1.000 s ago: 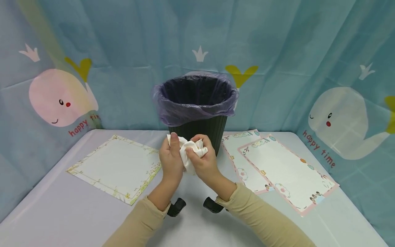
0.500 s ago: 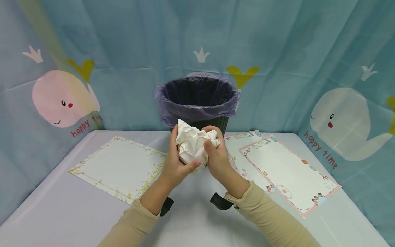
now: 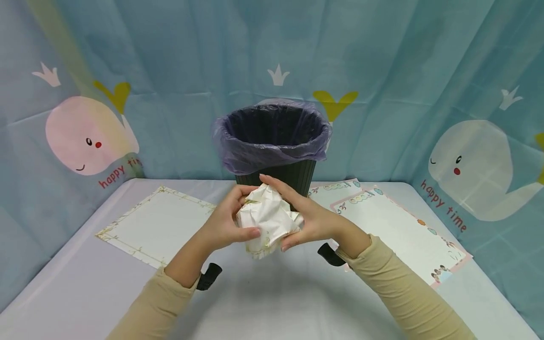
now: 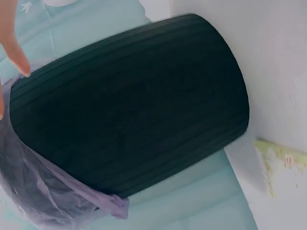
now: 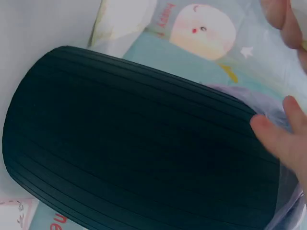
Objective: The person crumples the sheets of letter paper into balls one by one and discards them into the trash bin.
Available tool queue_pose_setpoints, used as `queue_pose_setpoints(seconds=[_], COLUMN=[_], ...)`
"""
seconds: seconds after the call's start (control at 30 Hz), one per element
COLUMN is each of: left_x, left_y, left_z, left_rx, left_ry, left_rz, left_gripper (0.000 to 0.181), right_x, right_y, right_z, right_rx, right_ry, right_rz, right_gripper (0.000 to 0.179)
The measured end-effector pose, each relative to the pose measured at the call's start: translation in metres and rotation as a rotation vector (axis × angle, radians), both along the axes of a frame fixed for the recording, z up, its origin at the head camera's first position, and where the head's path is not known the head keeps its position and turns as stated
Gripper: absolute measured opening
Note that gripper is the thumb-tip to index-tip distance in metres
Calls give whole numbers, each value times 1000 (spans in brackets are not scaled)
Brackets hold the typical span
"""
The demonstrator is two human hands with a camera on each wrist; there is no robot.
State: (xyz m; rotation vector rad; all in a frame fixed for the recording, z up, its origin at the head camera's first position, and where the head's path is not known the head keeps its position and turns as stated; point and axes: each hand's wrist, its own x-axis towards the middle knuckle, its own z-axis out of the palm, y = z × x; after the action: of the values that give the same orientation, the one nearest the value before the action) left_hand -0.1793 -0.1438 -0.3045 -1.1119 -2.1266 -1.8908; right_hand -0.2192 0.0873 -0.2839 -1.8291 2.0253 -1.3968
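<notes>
Beyond my left hand [image 3: 223,219] and right hand [image 3: 316,219] hangs a blue curtain [image 3: 178,61], printed with a pink whale [image 3: 74,137] to their left and a white whale [image 3: 471,165] to their right. Below my hands spreads a white-covered table [image 3: 272,307]. Just past them stands a dark ribbed trash bin [image 3: 293,175], upright, with a purple plastic liner [image 3: 267,158] folded over its rim. Beyond my right hand and forearm lie two pink-bordered sheets, the upper sheet [image 3: 395,226] overlapping the lower sheet [image 3: 333,189]. Left of my left hand, partly hidden by it, lies a sheet with a yellow-green leafy border [image 3: 159,219]. Between my palms, held above the table in front of the bin, is a crumpled paper ball [image 3: 269,215], white with some yellow-green print. Both hands grip it: my left thumb presses its near side, while my right index finger reaches over its top and my right thumb sits low on its right. Smallest are the black pieces at my wrists, left [image 3: 209,276] and right [image 3: 330,254].
</notes>
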Motion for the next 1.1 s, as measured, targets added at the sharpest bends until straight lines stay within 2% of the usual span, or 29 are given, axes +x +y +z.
queue_pose_setpoints(seconds=[0.07,0.1,0.2,0.3,0.4,0.47,0.53,0.6,0.67,0.73,0.83,0.93,1.03,1.1], left_x=[0,0,3,5,3,-1,-4,-6,-6,-6,-5,-5,-6,-8], left_y=[0,0,2,6,12,17,22,27,32,38,49,58,64,67], left_z=[1,1,1,1,-2,-5,-5,-6,-5,-3,-2,-3,-7,-12], left_rx=[-24,-44,-111,-133,-63,11,79,148,193,247,292,336,386,414], left_ry=[-43,-49,-26,15,24,26,27,12,2,-19,-6,17,17,15], left_rz=[-4,18,116,190,167,134,120,118,145,177,259,331,367,395], left_gripper=[91,89,94,103,110,111,110,110,112,114,113,105,97,92], right_x=[0,0,-2,-2,-1,0,1,2,3,3,1,-1,-2,-3], right_y=[1,1,1,1,-2,-4,-8,-11,-15,-18,-22,-26,-35,-43], right_z=[1,0,-2,-4,-5,-6,-6,-6,-8,-9,-13,-20,-27,-33], right_rx=[3,-8,-94,-175,-199,-191,-215,-258,-319,-371,-433,-494,-568,-631], right_ry=[45,63,68,48,12,-26,-118,-181,-214,-212,-212,-234,-208,-150], right_rz=[-55,-88,-197,-285,-304,-280,-226,-211,-209,-229,-242,-245,-283,-325], right_gripper=[101,98,91,91,99,111,116,118,117,116,113,106,94,85])
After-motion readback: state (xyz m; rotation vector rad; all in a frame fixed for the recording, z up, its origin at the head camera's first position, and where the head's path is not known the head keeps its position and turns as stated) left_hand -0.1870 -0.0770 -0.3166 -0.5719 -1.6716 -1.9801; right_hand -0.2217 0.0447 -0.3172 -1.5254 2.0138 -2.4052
